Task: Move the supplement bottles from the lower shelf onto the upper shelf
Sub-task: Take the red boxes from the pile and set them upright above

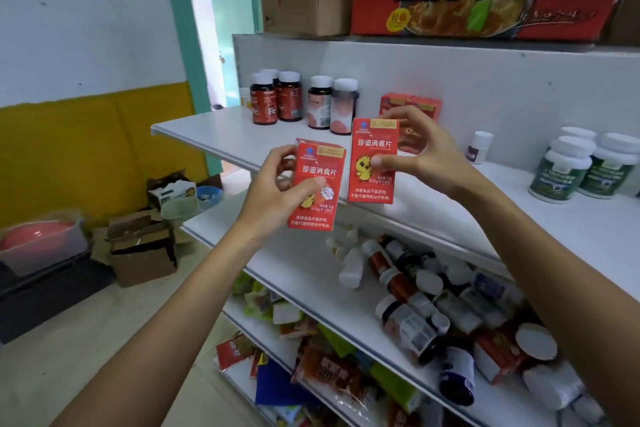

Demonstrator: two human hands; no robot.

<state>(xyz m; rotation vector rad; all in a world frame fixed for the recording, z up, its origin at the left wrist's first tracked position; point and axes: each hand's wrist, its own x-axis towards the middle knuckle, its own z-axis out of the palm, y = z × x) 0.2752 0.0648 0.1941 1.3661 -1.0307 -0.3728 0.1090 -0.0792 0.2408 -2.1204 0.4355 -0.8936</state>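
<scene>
White store shelving fills the view, and I take the upper shelf [214, 135] as my reference. Both hands are raised before its front edge, each pinching one red carton. The left hand [277, 184] holds the left red box [317, 180] between thumb and fingers just below that edge. The right hand [426, 149] grips the right red box [372, 163] level with it.

I judge both are kept upright, labels outward, so they can be stood beside the third red box [410, 104] at the back of that shelf. Dark bottles [277, 100] stand farther left on it, green-labelled tubs [581, 166] to the right.

Below it, on the lower shelf [294, 270], the supplement bottles [415, 305] lie heaped, not yet moved. Their labels are blurred, and the right forearm probably hides the heap's far end.
</scene>
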